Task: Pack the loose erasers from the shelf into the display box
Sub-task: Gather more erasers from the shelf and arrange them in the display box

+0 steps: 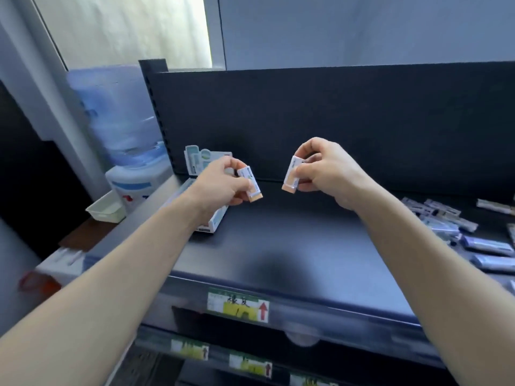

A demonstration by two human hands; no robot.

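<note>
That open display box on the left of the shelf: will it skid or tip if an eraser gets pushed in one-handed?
Probably skids: the display box looks like thin printed card, likely light, on a smooth dark shelf. Its raised lid flap stands upright at the back, so a knock there might tip it. Both the left hand and right hand hold erasers, so neither steadies it.

Dark shelf (pixel 292 246): display box (pixel 216 222), loose erasers (pixel 479 243).

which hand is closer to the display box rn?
Left. The left hand, holding an eraser, is right over the display box; the right hand, holding another eraser, is well off to the box's right.
</note>
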